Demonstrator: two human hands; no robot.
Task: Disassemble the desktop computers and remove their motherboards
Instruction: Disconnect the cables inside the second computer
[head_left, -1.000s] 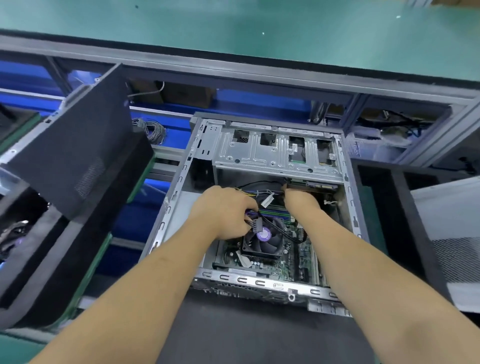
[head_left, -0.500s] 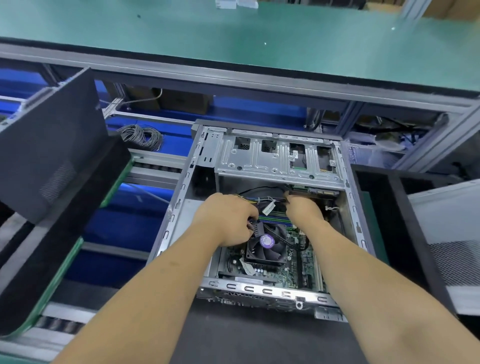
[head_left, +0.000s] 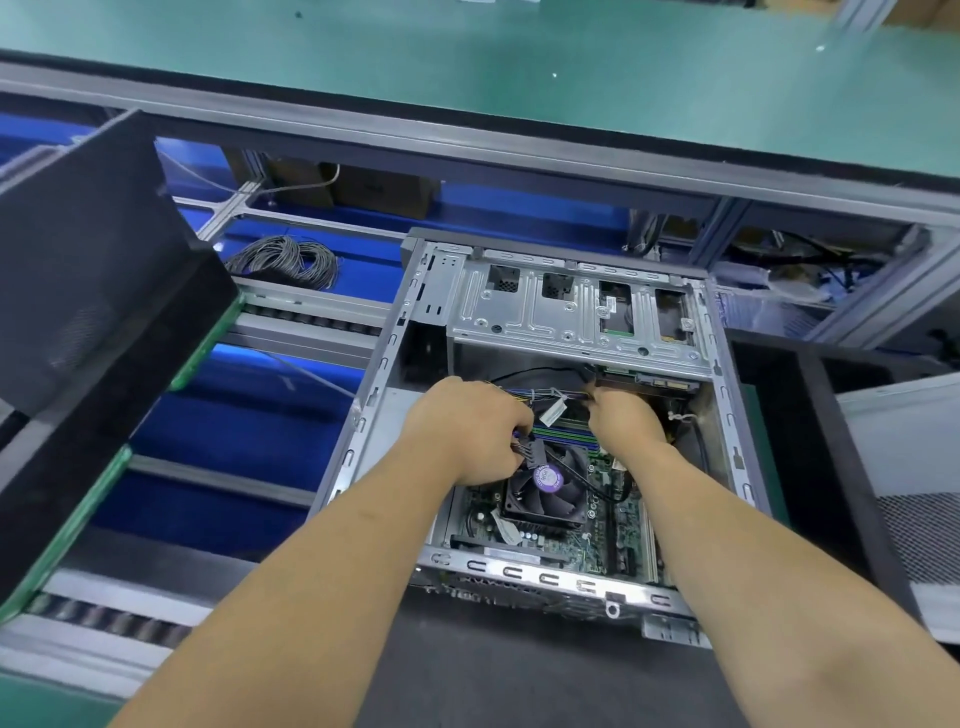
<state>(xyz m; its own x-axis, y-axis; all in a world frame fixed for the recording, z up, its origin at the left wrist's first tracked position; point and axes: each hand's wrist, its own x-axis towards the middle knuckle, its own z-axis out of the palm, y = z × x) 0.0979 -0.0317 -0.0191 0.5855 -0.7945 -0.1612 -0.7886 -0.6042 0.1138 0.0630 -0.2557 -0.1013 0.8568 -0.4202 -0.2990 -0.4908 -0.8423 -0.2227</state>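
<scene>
An open grey metal desktop computer case (head_left: 545, 415) lies on a dark mat (head_left: 519, 670), its side panel off. Inside, the green motherboard (head_left: 597, 535) carries a black cooling fan with a purple round label (head_left: 545, 486). The left hand (head_left: 467, 431) is closed round a black cable connector (head_left: 530, 451) just above the fan. The right hand (head_left: 623, 415) pinches a bundle of coloured wires (head_left: 545, 397) near the silver drive cage (head_left: 571, 317) at the case's far edge.

We reach forward with both bare forearms, wrists close together. Our left hand (head_left: 467, 431) is curled, knuckles up, fingers (head_left: 511, 441) pinched closed on a connector (head_left: 530, 451). Our right hand (head_left: 626, 415) is closed too, fingertips tucked forward, hiding what they grip.
</scene>
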